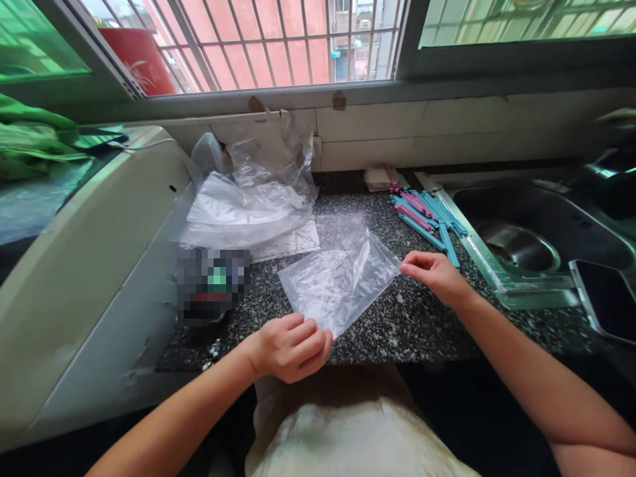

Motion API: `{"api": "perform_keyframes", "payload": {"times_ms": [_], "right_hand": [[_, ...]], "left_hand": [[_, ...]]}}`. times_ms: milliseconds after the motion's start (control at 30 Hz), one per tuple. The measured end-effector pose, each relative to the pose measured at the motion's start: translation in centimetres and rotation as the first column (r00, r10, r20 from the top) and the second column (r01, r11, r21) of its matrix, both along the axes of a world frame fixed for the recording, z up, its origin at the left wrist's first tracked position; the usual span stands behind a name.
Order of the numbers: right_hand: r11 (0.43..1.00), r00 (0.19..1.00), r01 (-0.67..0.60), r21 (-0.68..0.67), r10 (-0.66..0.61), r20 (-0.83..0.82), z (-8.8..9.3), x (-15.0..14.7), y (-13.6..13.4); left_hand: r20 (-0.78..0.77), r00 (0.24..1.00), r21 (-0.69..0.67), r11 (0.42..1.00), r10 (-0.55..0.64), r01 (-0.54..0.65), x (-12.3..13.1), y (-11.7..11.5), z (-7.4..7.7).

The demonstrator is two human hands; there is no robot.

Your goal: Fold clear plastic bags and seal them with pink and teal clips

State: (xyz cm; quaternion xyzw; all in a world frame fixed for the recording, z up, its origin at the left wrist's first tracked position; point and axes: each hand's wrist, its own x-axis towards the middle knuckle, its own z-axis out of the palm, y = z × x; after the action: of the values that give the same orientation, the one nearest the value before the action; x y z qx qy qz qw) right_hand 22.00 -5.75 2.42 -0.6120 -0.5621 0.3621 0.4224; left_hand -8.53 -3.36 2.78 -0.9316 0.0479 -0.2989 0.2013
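A clear plastic bag [340, 278] lies flat on the speckled dark countertop [397, 324]. My left hand [291, 346] is closed on the bag's near corner, fingers curled over its edge. My right hand [433, 275] pinches the bag's right corner between thumb and fingers. The bag is stretched between the two hands.
A heap of more clear bags [248, 205] lies at the back left. Blue and pink sealing clips [424, 215] lie near the steel sink [527, 238]. A phone [606, 298] rests on the sink's edge. A white appliance [79, 278] stands to the left, with a blurred object [212, 283] beside it.
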Motion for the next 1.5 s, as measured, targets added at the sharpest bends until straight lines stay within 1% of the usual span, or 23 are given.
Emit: {"api": "perform_keyframes", "payload": {"times_ms": [67,167,267,333,400,500,567,633,733,800,900,933,967,1000,1067,1100,1133,1167,1200,1300,1367,1433,1500], "right_hand": [[0.999,0.999,0.0,-0.052,0.002,0.039,-1.1,0.3,-0.3],[0.997,0.994,-0.003,-0.078,0.011,0.108,-2.0,0.8,-1.0],[0.994,0.984,-0.041,-0.105,0.058,0.169,-2.1,1.1,-1.8],[0.988,0.978,-0.065,-0.142,0.091,0.186,-1.8,1.4,-1.9],[0.983,0.982,-0.052,-0.178,0.083,0.172,-1.4,1.7,-1.5],[0.988,0.99,0.033,-0.151,-0.012,0.138,-1.1,1.8,0.5],[0.991,0.989,0.061,-0.117,-0.044,0.144,-1.1,1.2,2.4],[0.991,0.987,0.05,-0.122,-0.031,0.156,-1.1,0.1,4.4],[0.984,0.985,0.046,-0.171,-0.015,0.174,-1.1,-1.9,7.2],[0.977,0.986,0.048,-0.206,-0.014,0.166,-1.2,-2.9,8.7],[0.973,0.994,0.013,-0.232,0.013,0.108,-1.5,-3.8,9.7],[0.973,0.995,-0.001,-0.231,0.023,0.093,-1.6,-3.9,9.8],[0.975,0.996,-0.007,-0.223,0.026,0.084,-1.8,-3.9,9.8],[0.978,0.997,-0.008,-0.21,0.024,0.077,-1.9,-3.9,9.7],[0.985,0.998,-0.005,-0.174,0.016,0.059,-2.2,-3.6,9.5],[0.988,0.999,-0.003,-0.155,0.011,0.053,-2.4,-3.5,9.4],[0.99,0.999,-0.001,-0.14,0.008,0.053,-2.5,-3.3,9.4],[0.992,0.998,0.003,-0.13,0.005,0.06,-2.7,-3.2,9.4],[0.992,0.997,0.006,-0.129,0.003,0.075,-2.8,-3.1,9.4],[0.99,0.989,0.025,-0.138,-0.004,0.148,-3.0,-2.8,9.7],[0.988,0.983,0.025,-0.15,0.003,0.186,-3.1,-2.7,9.9],[0.989,0.981,0.032,-0.147,-0.003,0.192,-3.0,-2.7,10.1],[0.988,0.982,0.056,-0.141,-0.03,0.185,-2.8,-2.7,10.5]], "left_hand": [[-0.036,0.998,-0.048,0.997,0.053,-0.054,-0.3,-0.8,-1.8],[-0.06,0.992,-0.109,0.987,0.112,-0.118,-0.7,-1.8,-3.3],[-0.072,0.986,-0.154,0.975,0.149,-0.159,-1.0,-2.6,-3.9],[-0.094,0.985,-0.182,0.971,0.143,-0.158,-1.1,-3.0,-4.1],[-0.12,0.986,-0.202,0.969,0.12,-0.142,-1.2,-3.5,-4.2],[-0.144,0.985,-0.208,0.971,0.09,-0.12,-1.4,-4.2,-4.5],[-0.156,0.984,-0.209,0.971,0.08,-0.112,-1.5,-4.7,-4.6],[-0.164,0.984,-0.218,0.97,0.073,-0.108,-1.5,-5.1,-4.8],[-0.156,0.985,-0.249,0.963,0.068,-0.106,-1.7,-5.5,-5.2],[-0.141,0.989,-0.315,0.946,0.038,-0.082,-2.0,-5.4,-5.3],[-0.068,0.998,-0.477,0.878,0.01,-0.041,-2.5,-4.5,-5.1],[-0.028,0.999,-0.523,0.851,0.045,-0.053,-2.6,-4.1,-5.0],[0.003,0.993,-0.555,0.826,0.12,-0.098,-2.7,-3.5,-4.9],[0.016,0.974,-0.571,0.802,0.224,-0.175,-2.6,-3.0,-4.8],[-0.027,0.88,-0.548,0.729,0.474,-0.409,-2.4,-1.9,-4.8],[-0.069,0.819,-0.513,0.684,0.57,-0.519,-2.3,-1.4,-4.9],[-0.106,0.766,-0.471,0.646,0.634,-0.601,-2.1,-1.1,-5.0],[-0.133,0.734,-0.436,0.626,0.666,-0.647,-2.0,-0.9,-5.3],[-0.149,0.721,-0.414,0.619,0.677,-0.667,-1.9,-0.7,-5.5],[-0.152,0.727,-0.407,0.628,0.67,-0.663,-1.9,-0.9,-6.2],[-0.157,0.727,-0.422,0.62,0.669,-0.661,-2.1,-1.1,-6.3],[-0.174,0.73,-0.447,0.607,0.661,-0.656,-2.3,-0.8,-6.1],[-0.179,0.731,-0.474,0.593,0.659,-0.651,-2.5,0.1,-5.4]]}}
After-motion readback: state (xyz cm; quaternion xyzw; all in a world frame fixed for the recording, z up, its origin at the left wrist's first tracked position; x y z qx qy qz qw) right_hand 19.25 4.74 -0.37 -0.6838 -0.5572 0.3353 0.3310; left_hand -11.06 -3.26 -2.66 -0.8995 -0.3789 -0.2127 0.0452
